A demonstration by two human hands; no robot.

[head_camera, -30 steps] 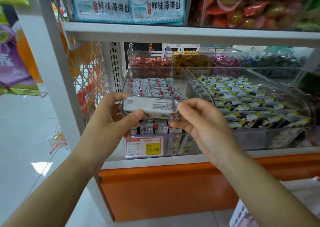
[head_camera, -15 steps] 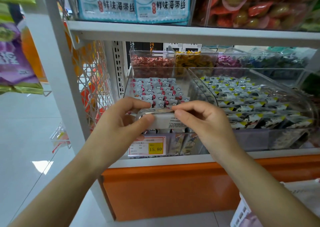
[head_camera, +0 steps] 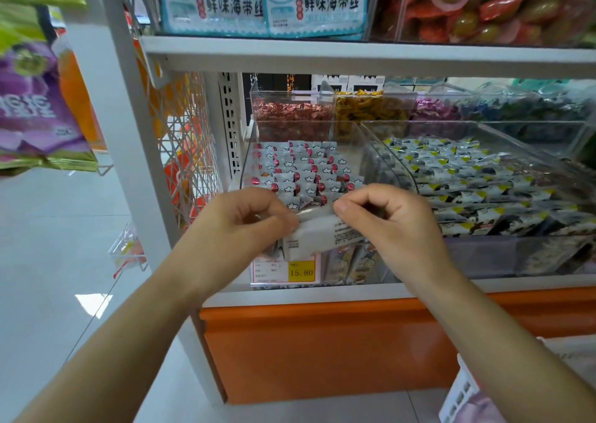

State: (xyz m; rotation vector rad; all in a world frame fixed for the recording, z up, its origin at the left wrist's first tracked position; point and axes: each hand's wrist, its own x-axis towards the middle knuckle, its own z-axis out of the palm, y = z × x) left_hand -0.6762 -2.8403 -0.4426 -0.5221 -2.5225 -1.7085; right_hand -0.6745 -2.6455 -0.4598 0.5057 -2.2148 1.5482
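Small silvery-white printed snack packet (head_camera: 321, 233): held level before the clear plastic bin (head_camera: 359, 161) of cloud-printed sachets, just above the yellow price tag (head_camera: 301, 271). Left hand (head_camera: 238, 229) pinches its left end and right hand (head_camera: 393, 226) its right, each grip closed on it. Likely restocking: pinch only the seams, lower flat, release both ends together.

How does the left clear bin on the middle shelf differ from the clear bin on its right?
The left bin is narrow; the right bin is wider. The left bin holds white packets with red dots and clouds in neat rows; the right bin holds packets with yellow triangles, lying looser. A price tag fronts the left bin, not the right bin. Both are clear plastic, side by side.
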